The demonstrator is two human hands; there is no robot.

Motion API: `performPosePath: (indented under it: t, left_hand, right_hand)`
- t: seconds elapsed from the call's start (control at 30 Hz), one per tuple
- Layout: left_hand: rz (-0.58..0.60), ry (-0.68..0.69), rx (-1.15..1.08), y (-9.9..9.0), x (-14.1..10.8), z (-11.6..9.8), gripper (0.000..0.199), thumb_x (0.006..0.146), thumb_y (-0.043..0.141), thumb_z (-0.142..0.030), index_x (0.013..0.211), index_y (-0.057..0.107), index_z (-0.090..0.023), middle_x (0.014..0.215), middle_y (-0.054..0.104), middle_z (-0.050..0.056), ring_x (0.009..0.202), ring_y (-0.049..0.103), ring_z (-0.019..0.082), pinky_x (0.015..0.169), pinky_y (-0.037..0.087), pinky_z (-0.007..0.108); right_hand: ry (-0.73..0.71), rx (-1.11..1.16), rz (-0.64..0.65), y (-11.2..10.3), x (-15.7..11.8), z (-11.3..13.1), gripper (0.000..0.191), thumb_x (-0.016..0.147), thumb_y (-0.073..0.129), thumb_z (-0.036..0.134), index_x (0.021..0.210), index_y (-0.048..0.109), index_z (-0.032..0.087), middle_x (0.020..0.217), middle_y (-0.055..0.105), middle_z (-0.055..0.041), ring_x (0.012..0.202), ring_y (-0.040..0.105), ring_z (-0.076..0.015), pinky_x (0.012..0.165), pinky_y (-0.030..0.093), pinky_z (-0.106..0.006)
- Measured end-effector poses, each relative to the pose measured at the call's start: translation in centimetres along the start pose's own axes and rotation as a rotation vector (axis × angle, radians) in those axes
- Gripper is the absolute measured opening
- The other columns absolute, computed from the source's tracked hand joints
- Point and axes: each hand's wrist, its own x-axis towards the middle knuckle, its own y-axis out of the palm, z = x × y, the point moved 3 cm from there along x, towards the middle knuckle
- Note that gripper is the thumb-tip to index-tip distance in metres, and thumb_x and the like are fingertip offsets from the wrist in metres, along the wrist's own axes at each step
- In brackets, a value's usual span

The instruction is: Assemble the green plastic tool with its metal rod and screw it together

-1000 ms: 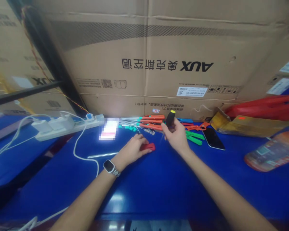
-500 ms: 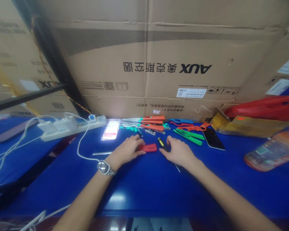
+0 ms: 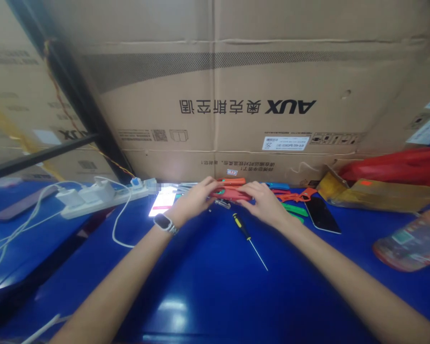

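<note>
My left hand (image 3: 199,197) is closed on the left end of a red-handled long-neck lighter (image 3: 232,193). At the handle's other end, my right hand (image 3: 263,198) pinches it with thumb and fingers. Both hands are over the heap at the back of the table, where an orange lighter handle (image 3: 232,181) shows just behind the red one. Below the hands, a black-and-yellow screwdriver (image 3: 242,227) lies loose on the blue table. A small clear part (image 3: 222,204) lies just under the red handle. My fingers hide much of the heap.
Left of the hands are a lit phone (image 3: 162,201) and a white power strip (image 3: 103,196) with cables. To the right lie green plastic pieces (image 3: 296,210), a dark phone (image 3: 322,214), an open carton (image 3: 380,195) and a clear jar (image 3: 412,243). A cardboard wall (image 3: 146,110) rises behind.
Both hands have moved back to the heap, carrying the red-handled lighter off the table's middle. My right hand has left the screwdriver and now grips the red handle.
</note>
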Motion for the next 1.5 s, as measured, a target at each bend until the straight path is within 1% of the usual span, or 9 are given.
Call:
performPosePath:
  t: [0.13,0.27,0.43,0.53,0.67,0.93,1.13,1.33,1.5]
  left_hand:
    - [-0.014,-0.078,0.131,0.3,2.6,3.7,0.026,0.090,0.053,-0.012,0.114,0.061,-0.020,0.107,0.061,0.007,0.098,0.064,0.023,0.088,0.052,0.035]
    - [-0.030,-0.145,0.259,1.5,4.1,5.5,0.025,0.091,0.048,-0.011,0.107,0.065,-0.019,0.101,0.062,0.007,0.095,0.063,0.023,0.084,0.052,0.034]
    - [-0.027,-0.177,0.316,2.9,4.3,6.4,0.031,0.093,0.042,-0.010,0.108,0.068,-0.018,0.102,0.064,0.008,0.098,0.060,0.023,0.084,0.051,0.034]
    - [-0.060,-0.194,0.338,3.3,4.1,6.8,0.034,0.092,0.041,-0.008,0.111,0.067,-0.017,0.105,0.064,0.010,0.099,0.058,0.024,0.085,0.050,0.035]
    - [-0.122,-0.201,0.341,3.4,3.9,6.7,0.033,0.091,0.042,-0.008,0.112,0.066,-0.016,0.108,0.064,0.011,0.100,0.057,0.025,0.090,0.049,0.038]
    - [-0.193,-0.184,0.290,3.2,3.4,4.4,0.025,0.093,0.043,-0.012,0.105,0.065,-0.016,0.107,0.061,0.012,0.097,0.056,0.025,0.088,0.049,0.042]
    - [-0.218,-0.078,0.174,3.7,3.1,0.6,0.017,0.093,0.048,-0.014,0.101,0.063,-0.017,0.107,0.061,0.010,0.100,0.056,0.025,0.090,0.050,0.041]
    - [-0.033,0.081,0.061,7.1,5.3,-4.7,0.015,0.092,0.052,-0.014,0.102,0.063,-0.019,0.104,0.063,0.008,0.100,0.059,0.024,0.091,0.051,0.040]
    - [0.106,0.087,0.010,10.7,8.2,-6.7,0.024,0.088,0.058,-0.014,0.112,0.060,-0.016,0.116,0.062,0.012,0.110,0.059,0.026,0.099,0.049,0.041]
  right_hand:
    - [0.004,0.071,-0.061,1.2,3.3,-3.9,0.022,0.089,0.064,0.022,0.110,0.071,0.020,0.112,0.072,-0.0092,0.102,0.060,-0.0249,0.089,0.046,-0.041]
    - [0.031,0.037,-0.048,2.9,5.4,-6.2,0.025,0.090,0.064,0.025,0.113,0.072,0.022,0.110,0.072,-0.0083,0.104,0.058,-0.0251,0.089,0.044,-0.042]
    - [0.079,-0.126,-0.120,4.2,5.3,-6.9,0.024,0.090,0.064,0.031,0.109,0.076,0.026,0.110,0.061,-0.0109,0.106,0.048,-0.0274,0.088,0.040,-0.043]
    - [0.126,-0.148,-0.141,4.7,4.7,-6.8,0.031,0.090,0.061,0.029,0.119,0.072,0.026,0.107,0.056,-0.0108,0.102,0.046,-0.0265,0.087,0.039,-0.041]
    - [0.119,-0.191,-0.105,4.9,4.1,-6.0,0.041,0.091,0.056,0.026,0.131,0.064,0.027,0.115,0.054,-0.0117,0.106,0.044,-0.0279,0.088,0.037,-0.043]
    - [0.174,-0.175,-0.100,4.0,3.0,-4.6,0.045,0.090,0.053,0.027,0.135,0.059,0.024,0.123,0.050,-0.0145,0.111,0.043,-0.0311,0.091,0.038,-0.047]
    - [0.256,-0.130,-0.153,1.9,-0.9,-3.5,0.035,0.090,0.052,0.024,0.123,0.064,0.022,0.116,0.056,-0.0128,0.109,0.048,-0.0298,0.089,0.040,-0.044]
    - [0.457,-0.243,-0.037,-1.1,-7.0,-4.3,0.030,0.088,0.054,0.023,0.116,0.064,0.019,0.114,0.063,-0.0121,0.110,0.050,-0.0325,0.089,0.039,-0.046]
    - [0.585,-0.270,0.033,-1.9,-10.3,-5.8,0.039,0.085,0.058,0.026,0.123,0.059,0.017,0.123,0.062,-0.0161,0.116,0.048,-0.0365,0.091,0.037,-0.050]
